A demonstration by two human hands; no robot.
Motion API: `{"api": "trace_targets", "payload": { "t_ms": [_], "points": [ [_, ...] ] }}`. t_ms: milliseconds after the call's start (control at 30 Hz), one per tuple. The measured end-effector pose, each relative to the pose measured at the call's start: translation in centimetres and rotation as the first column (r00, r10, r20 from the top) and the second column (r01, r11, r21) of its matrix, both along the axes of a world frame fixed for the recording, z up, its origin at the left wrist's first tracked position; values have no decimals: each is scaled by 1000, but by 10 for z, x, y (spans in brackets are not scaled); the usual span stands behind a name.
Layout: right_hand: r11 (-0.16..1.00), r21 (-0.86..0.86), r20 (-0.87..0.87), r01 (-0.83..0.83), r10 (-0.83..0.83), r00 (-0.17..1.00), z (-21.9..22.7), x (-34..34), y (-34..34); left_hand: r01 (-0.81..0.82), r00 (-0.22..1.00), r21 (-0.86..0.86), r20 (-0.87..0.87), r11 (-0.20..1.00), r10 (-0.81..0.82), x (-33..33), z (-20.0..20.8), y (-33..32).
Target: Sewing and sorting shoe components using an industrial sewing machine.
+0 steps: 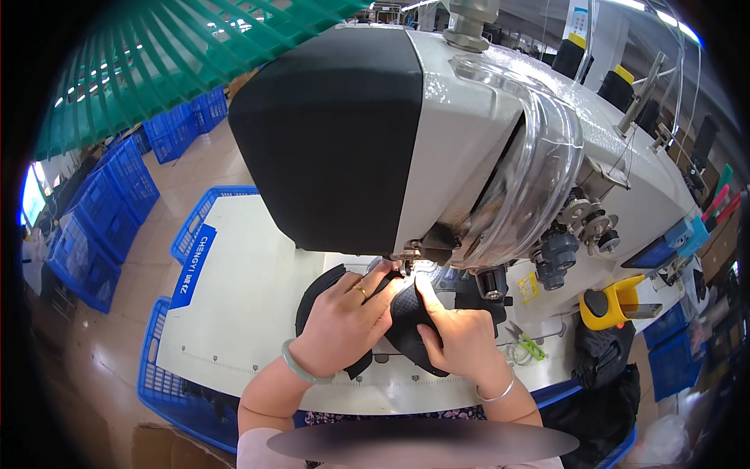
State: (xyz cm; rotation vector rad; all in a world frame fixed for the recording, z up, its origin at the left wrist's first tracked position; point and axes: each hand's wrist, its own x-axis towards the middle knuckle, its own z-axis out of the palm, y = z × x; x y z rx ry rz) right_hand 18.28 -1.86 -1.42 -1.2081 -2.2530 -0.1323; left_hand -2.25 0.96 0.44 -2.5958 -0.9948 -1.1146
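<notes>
A black fabric piece [408, 320] lies under the needle area [412, 262] of a large sewing machine [461, 148]. My left hand [344, 320], with a ring and a pale bangle, holds the fabric from the left, its fingertips close beside the needle area. From the right, my right hand [462, 336] grips the same fabric, index finger stretched toward the presser foot and thumb lower on the cloth. More black cloth shows at the left hand's outer side. The needle tip itself is too small to make out.
Green-handled snips [527, 344] lie on the white machine table [226, 313], right of my hands. A yellow holder [613, 303] stands farther right. Blue baskets [183, 406] line the table's left side, and blue crates [109, 203] stand on the floor. A green slatted object [172, 66] hangs upper left.
</notes>
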Motion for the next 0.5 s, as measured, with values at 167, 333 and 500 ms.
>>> {"api": "trace_targets", "payload": {
  "t_ms": [167, 333, 500],
  "points": [
    [1000, -22, 7, -4, 4, 1000, 3, 5, 5, -12, 1000, 36, -11, 999, 12, 3, -2, 1],
    [995, -103, 4, -8, 8, 1000, 9, 13, 10, -61, 998, 40, -15, 997, 61, 5, -4, -6],
    [988, -155, 54, -10, 19, 998, 6, 28, 23, 191, 975, -242, 155, 951, -156, -9, 18, -5]
  ]
}}
